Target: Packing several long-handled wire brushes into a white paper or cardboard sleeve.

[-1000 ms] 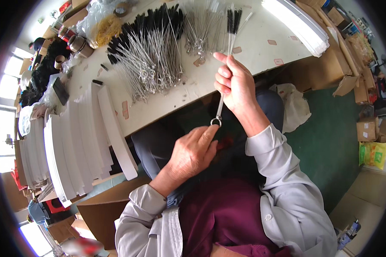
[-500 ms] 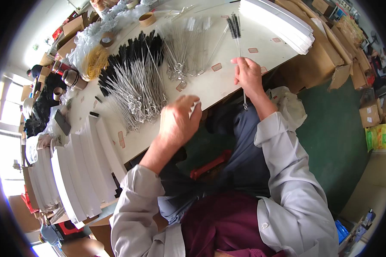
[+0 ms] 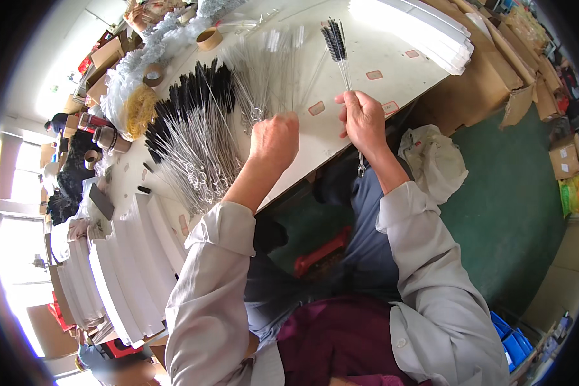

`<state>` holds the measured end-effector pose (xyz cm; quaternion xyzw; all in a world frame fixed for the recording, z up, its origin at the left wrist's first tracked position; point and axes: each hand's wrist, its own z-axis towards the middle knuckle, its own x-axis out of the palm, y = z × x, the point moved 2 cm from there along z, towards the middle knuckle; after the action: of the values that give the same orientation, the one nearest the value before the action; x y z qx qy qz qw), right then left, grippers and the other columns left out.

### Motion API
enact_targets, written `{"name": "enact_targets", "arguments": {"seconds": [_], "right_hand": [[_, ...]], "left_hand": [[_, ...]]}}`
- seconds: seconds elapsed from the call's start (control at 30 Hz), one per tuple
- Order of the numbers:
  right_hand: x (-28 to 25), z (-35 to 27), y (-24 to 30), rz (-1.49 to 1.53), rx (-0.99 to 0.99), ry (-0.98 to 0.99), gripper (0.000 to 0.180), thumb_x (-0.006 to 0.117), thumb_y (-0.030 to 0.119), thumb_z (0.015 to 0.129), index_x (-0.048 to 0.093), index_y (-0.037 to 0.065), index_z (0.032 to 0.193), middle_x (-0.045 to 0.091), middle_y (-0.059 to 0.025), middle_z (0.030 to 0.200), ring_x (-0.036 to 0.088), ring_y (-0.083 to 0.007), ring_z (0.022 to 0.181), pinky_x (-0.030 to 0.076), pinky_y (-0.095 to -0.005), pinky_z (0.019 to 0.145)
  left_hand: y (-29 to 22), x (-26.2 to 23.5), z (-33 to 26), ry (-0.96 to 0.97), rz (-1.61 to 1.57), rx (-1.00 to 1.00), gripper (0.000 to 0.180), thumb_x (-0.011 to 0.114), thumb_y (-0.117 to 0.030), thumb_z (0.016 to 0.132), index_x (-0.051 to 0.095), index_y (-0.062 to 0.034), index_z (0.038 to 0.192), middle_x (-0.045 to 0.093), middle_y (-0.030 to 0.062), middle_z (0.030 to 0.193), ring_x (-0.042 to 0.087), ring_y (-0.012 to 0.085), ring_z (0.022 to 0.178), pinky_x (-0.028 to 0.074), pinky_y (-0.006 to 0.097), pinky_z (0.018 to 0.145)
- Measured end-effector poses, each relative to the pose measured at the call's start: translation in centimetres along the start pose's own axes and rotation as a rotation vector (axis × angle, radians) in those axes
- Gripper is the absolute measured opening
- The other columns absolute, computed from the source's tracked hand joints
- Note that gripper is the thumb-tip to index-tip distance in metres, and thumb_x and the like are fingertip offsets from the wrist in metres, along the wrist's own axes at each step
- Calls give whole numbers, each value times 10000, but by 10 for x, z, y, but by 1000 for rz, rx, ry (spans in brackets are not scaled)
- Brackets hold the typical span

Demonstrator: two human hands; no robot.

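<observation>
My right hand (image 3: 363,121) is closed around the wire stems of a few thin black-bristled tube brushes (image 3: 334,42). Their bristle ends point away from me, and their looped ends stick out below the hand, past the table edge. My left hand (image 3: 275,140) is closed over the near end of a group of pale-bristled tube brushes (image 3: 260,71); its fingertips are hidden, so anything in them cannot be made out. Left of it lies a big pile of black-bristled tube brushes (image 3: 196,122), loops toward me.
White card strips stand in stacks (image 3: 125,267) at the left, with another white stack (image 3: 418,32) at the far right. Tape rolls (image 3: 209,38), a steel flask (image 3: 109,139) and clear plastic bags line the far left. Cardboard (image 3: 469,83) stands beyond the right table edge.
My left hand has moved away from me, from the table edge to the pale brushes, and its fingers have curled in. The right hand keeps its hold with little movement.
</observation>
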<state>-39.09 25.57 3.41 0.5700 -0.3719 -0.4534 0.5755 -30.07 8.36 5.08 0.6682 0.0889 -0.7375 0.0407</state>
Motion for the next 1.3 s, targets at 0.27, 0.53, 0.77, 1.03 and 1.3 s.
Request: {"name": "enact_targets", "arguments": {"seconds": [0.27,0.53,0.77,1.03,1.3], "right_hand": [[4,-2,1,6,-57,-15,371,497,262,1086,710,-32,1007,603,-62,645,572,-140,452,482,-301,437],[8,-2,2,54,21,-3,369,495,254,1090,716,-26,1000,588,-41,666,543,-114,435,454,-281,416],[6,-2,0,44,-22,-12,372,495,255,1065,704,-36,966,597,-66,601,567,-150,438,478,-319,413],[7,-2,-2,41,-67,-10,361,509,254,1072,696,-33,958,605,-67,607,571,-152,442,475,-328,427],[13,5,-10,-48,-126,-34,352,518,239,1073,702,-31,943,605,-84,573,600,-195,466,484,-356,486]], "left_hand": [[23,-46,-3,-279,-365,-73,144,711,-145,814,713,-2,833,711,146,739,718,248,679,580,347,692],[38,-91,-3,-234,-1294,-250,156,617,-45,925,703,82,894,710,116,827,716,173,711,631,302,666],[40,-135,-11,-239,-968,-162,207,618,-109,962,718,69,996,721,125,934,712,175,801,627,321,725],[24,-180,-39,-408,-1214,-94,194,633,-71,957,715,104,977,726,132,930,721,160,800,619,303,708],[30,-214,-47,-449,-1294,14,233,593,-114,1001,682,98,1038,732,201,1020,757,269,855,646,375,757]]}}
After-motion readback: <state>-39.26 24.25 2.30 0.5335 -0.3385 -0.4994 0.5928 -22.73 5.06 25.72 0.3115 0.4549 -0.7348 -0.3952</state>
